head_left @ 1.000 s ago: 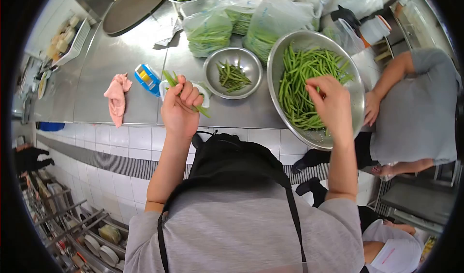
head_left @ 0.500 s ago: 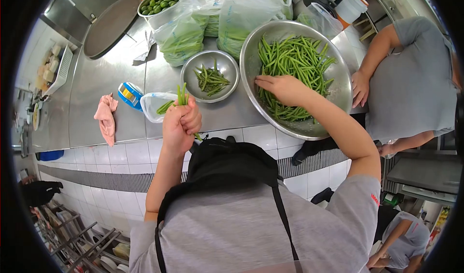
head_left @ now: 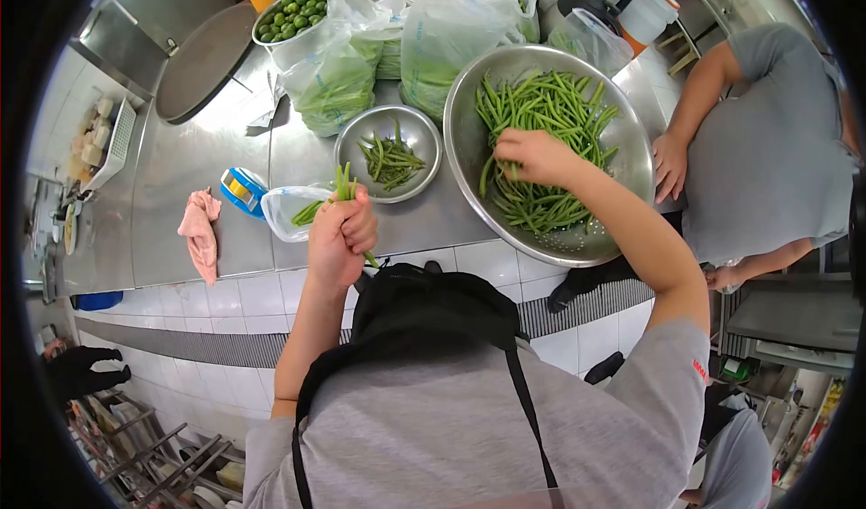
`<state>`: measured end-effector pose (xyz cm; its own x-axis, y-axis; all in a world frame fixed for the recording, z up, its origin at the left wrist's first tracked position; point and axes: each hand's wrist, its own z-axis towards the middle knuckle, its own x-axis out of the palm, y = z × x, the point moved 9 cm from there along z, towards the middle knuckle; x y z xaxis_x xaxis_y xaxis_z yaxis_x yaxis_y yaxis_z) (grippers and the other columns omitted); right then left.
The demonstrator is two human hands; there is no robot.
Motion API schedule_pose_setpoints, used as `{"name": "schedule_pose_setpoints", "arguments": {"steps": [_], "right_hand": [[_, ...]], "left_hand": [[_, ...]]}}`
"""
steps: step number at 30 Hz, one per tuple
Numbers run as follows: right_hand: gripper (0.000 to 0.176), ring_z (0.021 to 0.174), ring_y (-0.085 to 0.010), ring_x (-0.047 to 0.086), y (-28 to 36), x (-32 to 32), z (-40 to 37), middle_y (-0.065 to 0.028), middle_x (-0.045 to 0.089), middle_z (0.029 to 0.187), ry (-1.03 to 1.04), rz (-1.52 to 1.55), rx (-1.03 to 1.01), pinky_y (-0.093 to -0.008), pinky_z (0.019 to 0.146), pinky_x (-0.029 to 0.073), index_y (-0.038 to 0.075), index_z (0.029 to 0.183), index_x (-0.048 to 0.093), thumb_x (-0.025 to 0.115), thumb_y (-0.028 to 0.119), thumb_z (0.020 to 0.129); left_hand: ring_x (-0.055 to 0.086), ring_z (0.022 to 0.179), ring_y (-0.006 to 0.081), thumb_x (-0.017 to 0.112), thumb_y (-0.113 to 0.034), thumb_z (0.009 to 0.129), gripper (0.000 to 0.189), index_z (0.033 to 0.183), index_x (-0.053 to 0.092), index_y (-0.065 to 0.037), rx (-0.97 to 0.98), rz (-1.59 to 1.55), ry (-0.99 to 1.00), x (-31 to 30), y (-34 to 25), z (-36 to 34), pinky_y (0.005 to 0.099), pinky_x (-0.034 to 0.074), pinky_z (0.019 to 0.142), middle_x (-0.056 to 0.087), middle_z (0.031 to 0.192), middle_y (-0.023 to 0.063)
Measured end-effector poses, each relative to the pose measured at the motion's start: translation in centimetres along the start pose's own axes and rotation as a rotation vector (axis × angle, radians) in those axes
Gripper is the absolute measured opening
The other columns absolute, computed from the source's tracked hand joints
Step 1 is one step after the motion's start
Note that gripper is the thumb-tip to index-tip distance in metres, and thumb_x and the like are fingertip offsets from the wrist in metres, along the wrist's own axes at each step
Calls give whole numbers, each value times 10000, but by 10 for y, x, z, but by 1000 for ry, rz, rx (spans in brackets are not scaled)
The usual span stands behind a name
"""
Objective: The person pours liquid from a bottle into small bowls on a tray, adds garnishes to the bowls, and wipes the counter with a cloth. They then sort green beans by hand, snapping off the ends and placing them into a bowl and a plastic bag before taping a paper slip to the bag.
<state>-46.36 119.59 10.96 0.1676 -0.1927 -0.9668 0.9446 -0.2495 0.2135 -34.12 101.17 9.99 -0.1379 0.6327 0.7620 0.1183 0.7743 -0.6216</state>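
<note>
My left hand (head_left: 343, 237) is closed around a small upright bunch of green beans (head_left: 343, 180), whose tips stick out above and below the fist. My right hand (head_left: 538, 159) reaches into a large metal colander (head_left: 462, 162) heaped with green beans (head_left: 559, 103); its fingers are curled in a pinch at the left of the heap, with beans at the fingertips. Between the hands stands a smaller metal bowl (head_left: 422, 132) with short, darker bean pieces (head_left: 390, 159). Beside my left fist lies an open clear plastic bag (head_left: 281, 210) with some beans at its mouth.
Plastic bags of greens (head_left: 329, 94) stand behind the bowls, near a container of green limes (head_left: 293, 13). A blue tape dispenser (head_left: 244, 192) and a pink cloth (head_left: 200, 234) lie at left. A co-worker's hand (head_left: 669, 165) rests beside the colander's right rim.
My right hand has drawn its outstretched fingers in from the colander's left wall and curled them at the beans. My left hand keeps its bunch. The view has shifted slightly.
</note>
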Motion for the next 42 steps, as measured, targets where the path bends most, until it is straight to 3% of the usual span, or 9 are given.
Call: {"name": "schedule_pose_setpoints", "arguments": {"steps": [1,3,4,8,12,15,19,38,42], "right_hand": [[217,740,-170,574,2,-5,2,-50,549,894,1,-5,-7,-312,594,470,74,852,553,646,112,660],[152,639,-106,581,-34,-33,-5,-48,591,761,-190,484,429,-260,511,449,62,855,564,628,88,720],[101,528,-69,554,-41,-36,-10,-45,589,616,-116,587,621,-212,468,426,41,842,573,612,72,754],[80,502,-92,563,-38,-48,-21,-42,577,588,-248,1118,759,-189,456,436,19,810,563,610,56,757],[85,488,-99,559,-19,-58,-26,-57,581,597,-319,1271,774,-197,450,451,7,804,575,616,68,761],[82,486,-99,558,-6,-63,-28,-54,581,615,-378,1341,744,-197,446,453,7,802,575,617,62,759],[81,504,-93,548,-12,-64,-39,-41,577,625,-450,1321,774,-196,458,442,6,814,581,619,59,766],[100,418,-60,480,-17,-71,-39,-31,583,647,-524,1216,824,-183,369,366,-1,787,605,666,63,741],[134,425,-59,476,-11,-87,-27,-12,540,522,-444,1057,819,-182,407,374,0,729,619,694,110,719]], "left_hand": [[225,408,27,422,-93,847,108,881,505,-33,-19,34,-10,1,2,2,188,183,359,291,521,-62],[234,406,23,439,-87,851,123,899,529,-18,-27,71,-12,9,1,8,187,180,358,313,523,-63],[238,404,19,455,-96,856,140,933,532,-9,-23,215,8,19,-1,13,186,173,356,323,524,-67],[267,407,8,505,-119,856,211,1013,563,10,-14,516,34,68,-5,45,180,177,359,460,593,-47],[252,423,7,566,-192,836,227,982,608,-24,26,804,113,108,17,80,190,187,378,517,654,-33],[228,429,15,612,-221,805,209,933,626,-56,-132,869,280,129,47,89,205,173,392,457,592,-57],[221,423,26,652,-189,768,126,827,621,-83,-300,853,252,126,62,98,215,142,401,345,514,-96],[304,423,26,676,-246,742,195,822,648,-71,-317,734,209,100,48,106,206,213,408,539,594,-41],[364,454,40,675,-241,731,198,752,648,-47,-76,1005,188,118,9,99,224,266,427,535,568,-27]]}}
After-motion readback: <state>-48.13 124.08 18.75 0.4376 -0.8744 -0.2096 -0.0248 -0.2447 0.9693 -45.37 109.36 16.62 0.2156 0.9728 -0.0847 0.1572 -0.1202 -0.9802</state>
